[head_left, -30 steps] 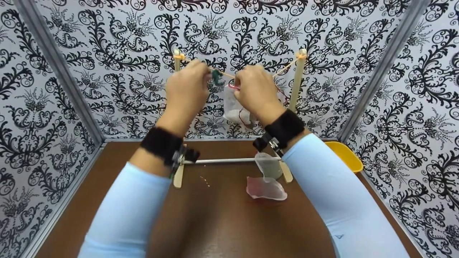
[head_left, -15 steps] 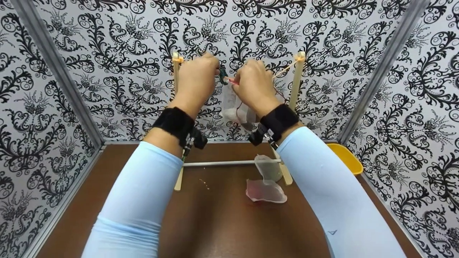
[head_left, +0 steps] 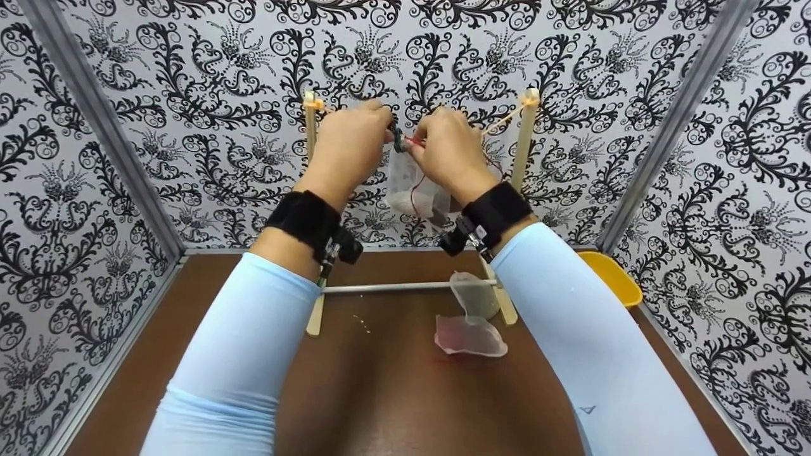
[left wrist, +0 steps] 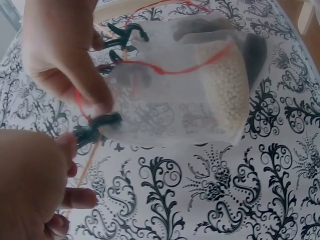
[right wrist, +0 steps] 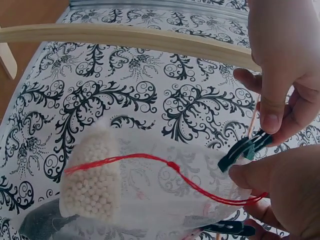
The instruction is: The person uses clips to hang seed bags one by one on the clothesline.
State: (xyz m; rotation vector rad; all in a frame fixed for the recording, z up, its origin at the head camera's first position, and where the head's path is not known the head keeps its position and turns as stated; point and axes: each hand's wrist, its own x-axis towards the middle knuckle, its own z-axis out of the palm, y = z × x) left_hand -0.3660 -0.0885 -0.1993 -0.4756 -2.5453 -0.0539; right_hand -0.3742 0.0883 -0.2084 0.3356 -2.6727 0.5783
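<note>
My left hand (head_left: 351, 149) pinches a dark green clothespin (right wrist: 245, 152) at the handle end. The clothespin's jaws stand at the cord (head_left: 507, 120) and the upper edge of a white mesh drawstring bag (left wrist: 165, 95); whether they bite both I cannot tell. My right hand (head_left: 450, 149) pinches that bag's top edge beside the clothespin. White beads (right wrist: 92, 185) fill the bag's bottom, and its red drawstring (right wrist: 172, 165) hangs down across it. Behind it hangs another mesh bag with something dark (left wrist: 255, 57) inside. Another green clothespin (left wrist: 122, 37) sits farther along the cord.
The cord runs between a left wooden post (head_left: 310, 133) and a right wooden post (head_left: 524, 145). A white rod (head_left: 386, 288) joins their feet. Two pale translucent bags, one pinkish (head_left: 470, 335), lie on the brown table (head_left: 393, 392). A yellow container (head_left: 608, 278) stands at the right.
My left hand has moved right along the cord with the clothespin, close to my right hand. The bag has shifted slightly left. My right hand keeps its hold with little movement.
</note>
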